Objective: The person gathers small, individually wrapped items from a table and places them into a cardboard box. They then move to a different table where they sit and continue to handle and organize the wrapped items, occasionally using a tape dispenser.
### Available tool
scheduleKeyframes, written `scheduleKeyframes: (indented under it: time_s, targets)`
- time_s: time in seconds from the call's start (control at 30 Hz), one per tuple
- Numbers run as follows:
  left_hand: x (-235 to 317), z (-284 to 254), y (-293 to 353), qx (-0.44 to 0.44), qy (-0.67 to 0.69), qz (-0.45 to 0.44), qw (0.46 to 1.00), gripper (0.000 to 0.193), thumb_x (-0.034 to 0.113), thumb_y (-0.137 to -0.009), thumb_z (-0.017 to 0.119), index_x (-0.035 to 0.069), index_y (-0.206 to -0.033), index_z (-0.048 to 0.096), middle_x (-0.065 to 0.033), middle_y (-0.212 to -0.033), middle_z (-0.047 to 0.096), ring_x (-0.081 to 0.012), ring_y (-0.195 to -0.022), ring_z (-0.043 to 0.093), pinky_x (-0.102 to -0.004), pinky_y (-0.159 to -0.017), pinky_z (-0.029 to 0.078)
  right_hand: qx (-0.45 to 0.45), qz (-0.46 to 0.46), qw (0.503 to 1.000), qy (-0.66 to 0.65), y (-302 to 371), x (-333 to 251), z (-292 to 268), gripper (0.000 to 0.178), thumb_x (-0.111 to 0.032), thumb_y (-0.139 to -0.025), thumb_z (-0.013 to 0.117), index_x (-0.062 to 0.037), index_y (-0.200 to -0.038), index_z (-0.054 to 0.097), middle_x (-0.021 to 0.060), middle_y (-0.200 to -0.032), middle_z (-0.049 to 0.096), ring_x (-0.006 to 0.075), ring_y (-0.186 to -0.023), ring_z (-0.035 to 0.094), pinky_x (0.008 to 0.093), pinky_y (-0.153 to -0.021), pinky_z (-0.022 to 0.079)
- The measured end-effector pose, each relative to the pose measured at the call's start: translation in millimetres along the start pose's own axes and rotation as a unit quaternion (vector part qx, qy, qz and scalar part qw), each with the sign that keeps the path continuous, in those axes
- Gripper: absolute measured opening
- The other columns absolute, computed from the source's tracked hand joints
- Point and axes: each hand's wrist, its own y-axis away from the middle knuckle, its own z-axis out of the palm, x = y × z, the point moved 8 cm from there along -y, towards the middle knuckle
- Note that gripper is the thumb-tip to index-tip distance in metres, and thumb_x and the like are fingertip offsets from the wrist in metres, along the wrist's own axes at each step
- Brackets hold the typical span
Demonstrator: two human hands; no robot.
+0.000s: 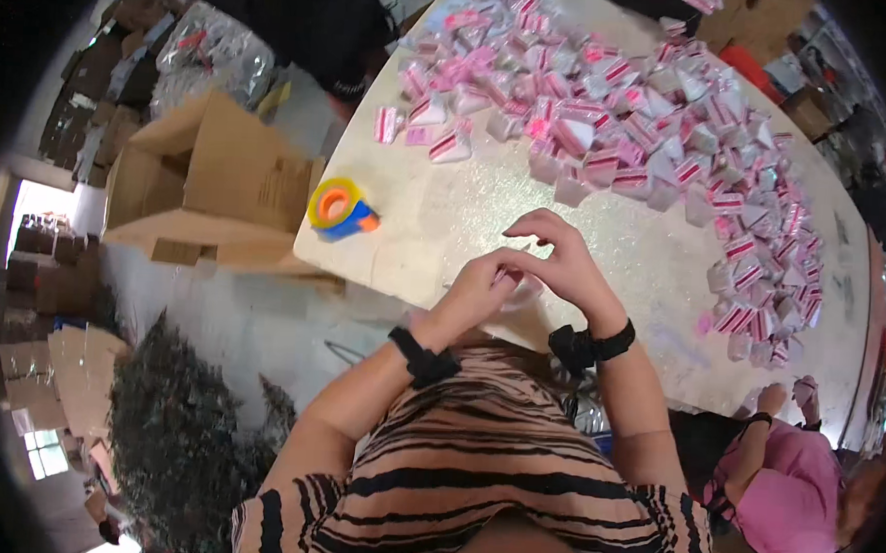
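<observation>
At the table's near edge my hands meet in front of my body. My left hand (475, 296) is closed, its fingers pinching a small clear-wrapped piece (524, 291), pale with some pink. From the other side my right hand (566, 261) curls against the same piece, its thumb by the left fingertips and its index finger arched away. The fingers hide most of the piece. Beyond them lies a big pile of wrapped wedge-shaped pieces (631, 126), white with pink and red stripes, like toy cake slices. A dark band is strapped round each wrist.
A tape dispenser (338, 211), yellow, orange and blue, stands at the table's left edge. Left of the table (436, 226) is an open cardboard box (228, 165). A person in pink (788, 485) works at the right; another in dark clothes (306, 19) is at the far left.
</observation>
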Motion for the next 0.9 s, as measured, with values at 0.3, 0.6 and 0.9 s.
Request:
scheduleKeyframes:
  time_s: [0.3,0.6,0.9]
  targets:
    - [-19,8,-33,0.022,0.071,-0.104,0.992,0.037,0.015,-0.09,0.051,0.001,-0.123,0.044,-0.0084,-0.098,0.06,-0.0103,-0.081,0.057,-0.0223,-0.065,0.046,0.19,0.192,0.931,0.244,-64,165,-88,0.063,-0.048,-0.07,0.067,-0.0093,-0.118,0.053,0.0263,-0.117,0.047,0.0403,-0.112,0.044,0.0466,-0.09,0.04]
    - [-33,1,-36,0.076,0.337,-0.187,0.92,0.033,0.02,-0.084,0.059,0.004,-0.11,0.045,-0.0057,-0.066,0.05,-0.0151,-0.056,0.049,-0.0257,-0.048,0.039,0.177,0.187,0.961,0.099,-40,203,-57,0.038,-0.019,-0.067,0.065,0.0002,-0.097,0.053,0.0233,-0.096,0.055,0.0394,-0.088,0.055,0.0421,-0.077,0.047]
    - [-42,-5,-44,0.068,0.464,-0.221,0.855,0.046,0.047,-0.091,0.043,0.006,-0.108,0.053,-0.0066,-0.08,0.061,-0.0161,-0.074,0.059,-0.0283,-0.065,0.049,-0.081,-0.023,0.978,-0.192,-24,17,-22,0.048,-0.013,-0.068,0.066,-0.0036,-0.111,0.049,0.0083,-0.111,0.05,0.0193,-0.105,0.049,0.0329,-0.092,0.039]
